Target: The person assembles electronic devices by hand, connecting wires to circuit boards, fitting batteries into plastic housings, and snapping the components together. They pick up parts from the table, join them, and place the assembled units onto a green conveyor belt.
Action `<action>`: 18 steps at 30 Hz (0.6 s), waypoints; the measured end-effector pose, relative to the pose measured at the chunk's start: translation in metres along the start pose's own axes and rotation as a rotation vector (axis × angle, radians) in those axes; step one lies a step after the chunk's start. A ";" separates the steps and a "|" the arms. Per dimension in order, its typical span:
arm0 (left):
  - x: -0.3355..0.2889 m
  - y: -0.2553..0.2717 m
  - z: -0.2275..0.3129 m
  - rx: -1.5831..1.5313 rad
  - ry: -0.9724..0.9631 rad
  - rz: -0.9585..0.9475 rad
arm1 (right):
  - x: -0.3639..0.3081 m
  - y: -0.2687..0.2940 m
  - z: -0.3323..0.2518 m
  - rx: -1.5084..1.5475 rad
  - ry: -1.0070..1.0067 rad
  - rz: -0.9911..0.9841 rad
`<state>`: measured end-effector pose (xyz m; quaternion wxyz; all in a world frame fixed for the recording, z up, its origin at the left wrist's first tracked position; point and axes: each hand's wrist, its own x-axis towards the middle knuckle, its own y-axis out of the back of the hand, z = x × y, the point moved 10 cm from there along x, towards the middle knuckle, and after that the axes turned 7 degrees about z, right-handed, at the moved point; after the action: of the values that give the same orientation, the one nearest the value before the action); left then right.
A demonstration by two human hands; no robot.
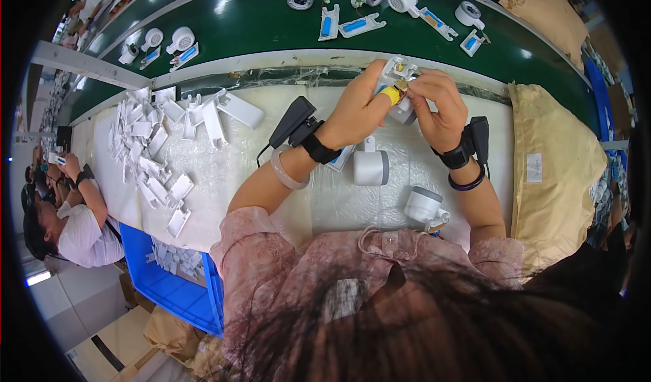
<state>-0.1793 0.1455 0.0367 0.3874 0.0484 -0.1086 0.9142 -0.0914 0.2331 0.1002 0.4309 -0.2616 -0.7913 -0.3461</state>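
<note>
Hands meet above the far edge of the plastic-covered table point(332, 206), seen in my head view. The left hand point(359, 111) is curled closed around a white plastic piece point(395, 67), a patch of yellow point(390, 96) by its thumb. The right hand point(441, 107) is partly closed at the same piece, fingers bent and tips drawn in; from where I sit, I cannot tell whether they have hold of anything.

In the middle of the table, I see a white round head point(368, 167); nearer its front edge lies a second head point(424, 204), with wires. On the table's left side spreads a heap of white covers point(146, 121). A blue crate point(166, 292) stands off its front left corner, holding more white pieces. A brown sack point(556, 192) rests at the table's right end. Beyond the far edge, a green belt point(251, 43) carries round heads and open casings with blue cylinders. Past the left end, a co-worker point(85, 233) in white raises an arm.
</note>
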 end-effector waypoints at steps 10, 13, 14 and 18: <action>-0.002 -0.004 0.004 0.177 -0.052 -0.012 | -0.005 -0.003 0.000 -0.029 0.028 -0.034; -0.002 -0.002 0.000 0.126 -0.029 -0.020 | -0.006 -0.004 0.002 -0.040 0.017 -0.031; -0.002 -0.002 -0.003 0.084 -0.013 -0.029 | -0.006 -0.004 0.001 -0.051 0.026 -0.034; -0.003 -0.003 -0.003 0.031 -0.037 -0.059 | -0.002 -0.002 -0.003 -0.062 0.045 0.000</action>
<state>-0.1752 0.1463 0.0339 0.4114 0.0745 -0.0999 0.9029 -0.0903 0.2287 0.0989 0.4402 -0.2673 -0.7702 -0.3763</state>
